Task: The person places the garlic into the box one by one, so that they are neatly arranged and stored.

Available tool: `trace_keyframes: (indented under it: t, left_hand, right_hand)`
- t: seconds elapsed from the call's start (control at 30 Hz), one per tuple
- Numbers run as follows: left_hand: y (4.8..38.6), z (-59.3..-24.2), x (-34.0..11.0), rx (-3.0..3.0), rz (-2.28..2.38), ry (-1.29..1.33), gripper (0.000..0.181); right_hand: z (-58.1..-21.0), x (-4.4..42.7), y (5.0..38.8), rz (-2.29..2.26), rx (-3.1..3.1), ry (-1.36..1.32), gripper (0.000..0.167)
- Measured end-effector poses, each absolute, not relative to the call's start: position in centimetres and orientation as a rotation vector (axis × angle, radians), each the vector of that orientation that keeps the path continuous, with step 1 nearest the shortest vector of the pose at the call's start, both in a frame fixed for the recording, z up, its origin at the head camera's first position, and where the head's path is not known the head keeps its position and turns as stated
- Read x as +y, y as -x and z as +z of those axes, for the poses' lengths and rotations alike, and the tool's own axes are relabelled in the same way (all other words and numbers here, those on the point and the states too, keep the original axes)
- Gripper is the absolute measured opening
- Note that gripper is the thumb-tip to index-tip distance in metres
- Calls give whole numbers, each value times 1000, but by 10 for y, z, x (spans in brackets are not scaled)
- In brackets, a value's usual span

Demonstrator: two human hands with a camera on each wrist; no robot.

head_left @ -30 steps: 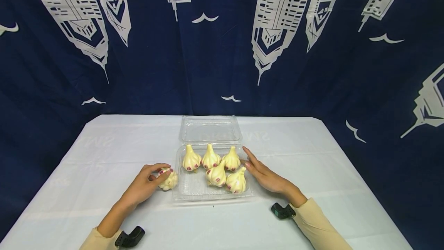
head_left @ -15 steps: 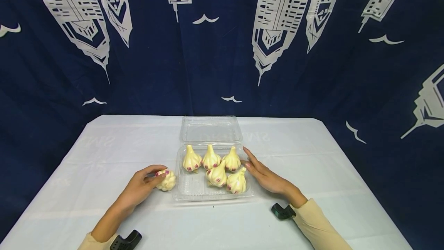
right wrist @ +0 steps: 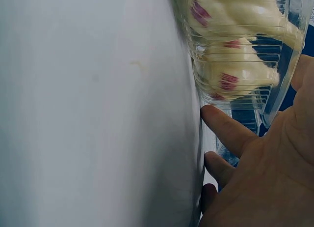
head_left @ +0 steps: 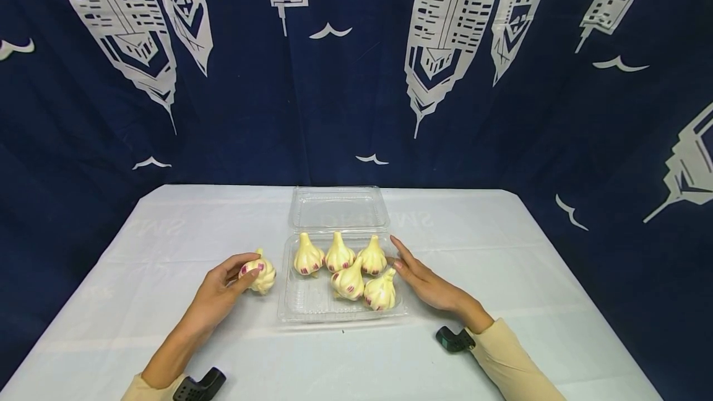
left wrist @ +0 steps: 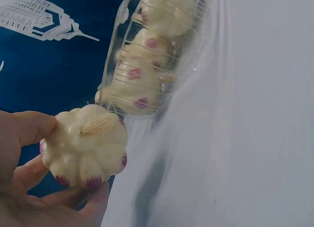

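A garlic bulb, cream with purple marks, is gripped between the thumb and fingers of my left hand, just left of the clear plastic container. Its root end with pale bristles faces the camera in the left wrist view. Several more bulbs lie in the container: a row of three at the back, with a middle bulb, and two in front, the right one near the wall. Against the container's right side rests my right hand, its fingers extended and holding nothing.
The container's hinged lid lies folded back behind it. All this stands on a white-covered table. A dark blue cloth with white building prints hangs behind the table.
My left hand has moved left, away from the container, with the garlic bulb. The bulb has turned so its stem now points up. My right hand has stayed where it was.
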State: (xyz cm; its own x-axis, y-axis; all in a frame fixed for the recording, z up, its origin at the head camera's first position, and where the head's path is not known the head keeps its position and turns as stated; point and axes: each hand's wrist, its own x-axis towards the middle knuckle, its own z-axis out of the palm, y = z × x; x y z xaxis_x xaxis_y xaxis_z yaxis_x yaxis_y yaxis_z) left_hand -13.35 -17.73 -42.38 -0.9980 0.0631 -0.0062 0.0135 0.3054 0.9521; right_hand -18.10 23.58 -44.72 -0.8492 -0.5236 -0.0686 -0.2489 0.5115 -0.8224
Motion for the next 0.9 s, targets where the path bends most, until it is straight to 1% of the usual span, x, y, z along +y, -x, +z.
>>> trace_keyframes:
  t: [0.2, 0.37, 0.6, 0.73, 0.9]
  left_hand:
    - [133, -421, -176, 2390, 1967, -115, 49]
    - [131, -418, -172, 2391, 1982, -178, 49]
    - [130, -414, -162, 2385, 1973, -384, 44]
    - [130, -414, -155, 2339, 1981, -514, 46]
    - [130, -415, -142, 2451, 1917, -647, 50]
  right_hand:
    - [-449, 236, 181, -1244, 2475, 657, 59]
    - [-448, 236, 181, -1244, 2480, 646, 59]
    - [-448, 236, 181, -1242, 2478, 649, 59]
    - [-448, 237, 180, -1247, 2470, 656, 59]
    - [-447, 237, 180, -1257, 2451, 654, 59]
